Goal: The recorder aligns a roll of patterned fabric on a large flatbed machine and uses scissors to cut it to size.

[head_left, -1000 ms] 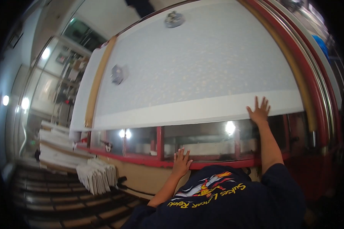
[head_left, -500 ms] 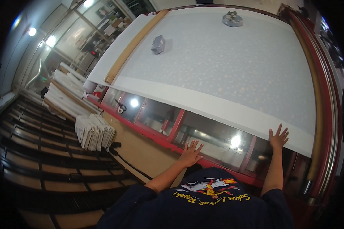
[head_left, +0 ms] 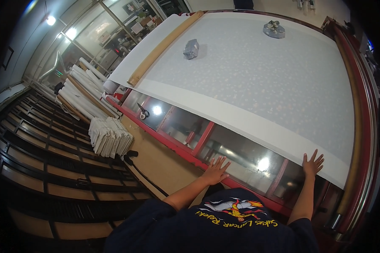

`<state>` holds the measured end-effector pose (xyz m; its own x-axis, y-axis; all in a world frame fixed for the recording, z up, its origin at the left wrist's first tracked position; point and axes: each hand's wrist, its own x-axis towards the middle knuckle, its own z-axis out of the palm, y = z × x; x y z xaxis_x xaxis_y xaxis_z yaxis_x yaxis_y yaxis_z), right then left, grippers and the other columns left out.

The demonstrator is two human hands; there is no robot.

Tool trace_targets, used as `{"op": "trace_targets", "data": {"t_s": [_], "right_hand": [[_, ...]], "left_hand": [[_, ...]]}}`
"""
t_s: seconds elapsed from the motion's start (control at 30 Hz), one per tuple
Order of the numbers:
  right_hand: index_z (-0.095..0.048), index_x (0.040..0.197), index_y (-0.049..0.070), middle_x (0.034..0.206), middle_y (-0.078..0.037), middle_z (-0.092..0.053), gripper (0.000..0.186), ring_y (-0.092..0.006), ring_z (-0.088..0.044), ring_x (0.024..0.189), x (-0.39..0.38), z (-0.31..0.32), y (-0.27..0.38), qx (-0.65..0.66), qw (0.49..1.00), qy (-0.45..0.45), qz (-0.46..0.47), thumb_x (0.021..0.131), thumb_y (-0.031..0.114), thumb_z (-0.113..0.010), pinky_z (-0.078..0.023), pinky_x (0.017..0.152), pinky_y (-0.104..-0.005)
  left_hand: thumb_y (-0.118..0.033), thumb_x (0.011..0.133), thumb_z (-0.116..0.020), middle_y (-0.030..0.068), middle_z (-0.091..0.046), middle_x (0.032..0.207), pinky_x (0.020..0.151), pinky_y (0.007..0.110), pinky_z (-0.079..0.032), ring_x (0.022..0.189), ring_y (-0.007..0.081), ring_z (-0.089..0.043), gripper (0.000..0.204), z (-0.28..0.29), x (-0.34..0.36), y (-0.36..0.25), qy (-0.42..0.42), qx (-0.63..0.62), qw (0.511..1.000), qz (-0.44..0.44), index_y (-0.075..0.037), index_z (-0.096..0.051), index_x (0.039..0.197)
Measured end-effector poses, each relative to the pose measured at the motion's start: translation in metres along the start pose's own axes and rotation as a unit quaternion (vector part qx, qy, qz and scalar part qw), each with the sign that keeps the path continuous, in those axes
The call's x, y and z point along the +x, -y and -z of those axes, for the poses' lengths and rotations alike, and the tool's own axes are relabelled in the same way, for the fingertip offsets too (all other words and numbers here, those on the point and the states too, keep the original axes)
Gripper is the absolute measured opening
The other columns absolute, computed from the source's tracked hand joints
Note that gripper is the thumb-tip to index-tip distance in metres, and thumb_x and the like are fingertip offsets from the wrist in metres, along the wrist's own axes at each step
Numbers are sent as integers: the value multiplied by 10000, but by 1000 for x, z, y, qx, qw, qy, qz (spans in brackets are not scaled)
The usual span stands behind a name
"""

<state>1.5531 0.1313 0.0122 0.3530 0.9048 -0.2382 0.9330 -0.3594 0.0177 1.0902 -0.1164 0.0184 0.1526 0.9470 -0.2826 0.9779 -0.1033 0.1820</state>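
Your glass-topped table carries a pale sheet stretching ahead of your fingers; its long near edge slants forward-left from your right hand, the closer one, spread over it, grasping nothing. Your left hand, splayed and empty, lies short of it.

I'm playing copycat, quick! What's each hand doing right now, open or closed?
Left hand: open, holding nothing, at the red table edge.
Right hand: open, holding nothing, at the near edge of the pale sheet.
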Motion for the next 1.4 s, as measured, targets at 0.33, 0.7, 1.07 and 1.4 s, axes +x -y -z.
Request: {"op": "trace_targets", "data": {"t_s": [0.33, 0.7, 1.07, 1.4], "right_hand": [[-54, 1604, 293, 1657, -192, 8, 853, -403, 3, 1524, 1, -3, -5, 0, 1000, 3, -3, 935, 689, -405, -50, 1198, -592], [-48, 1607, 269, 1656, -194, 36, 880, -383, 14, 1529, -1, 4, -11, 19, 1000, 9, 1, 926, 723, -370, -7, 1208, -564], [-58, 1608, 239, 1658, -187, 44, 866, -374, 74, 1527, -5, 16, -17, 76, 997, 18, -1, 940, 682, -383, 42, 1207, -555], [-53, 1609, 231, 1656, -194, 44, 867, -382, 77, 1525, -9, 21, -25, 89, 996, 23, 6, 946, 666, -404, 34, 1206, -561]], "left_hand": [[-532, 992, -463, 205, -119, 1636, 1187, 609, -72, 1514, 414, -90, 753, -3, -1, 1, -12, -4, 1000, -9, -184, -173, 1593], [-505, 985, -502, 227, -149, 1621, 1177, 619, -98, 1504, 432, -117, 736, -3, 3, 1, -17, -10, 999, -36, -152, -240, 1575], [-508, 986, -493, 238, -137, 1626, 1170, 638, -87, 1505, 437, -100, 744, -7, 6, 2, -8, -18, 1000, -17, -112, -250, 1567], [-509, 989, -486, 241, -135, 1624, 1166, 645, -91, 1498, 453, -109, 744, -11, 6, 4, -8, -11, 1000, -29, -102, -248, 1564]]}}
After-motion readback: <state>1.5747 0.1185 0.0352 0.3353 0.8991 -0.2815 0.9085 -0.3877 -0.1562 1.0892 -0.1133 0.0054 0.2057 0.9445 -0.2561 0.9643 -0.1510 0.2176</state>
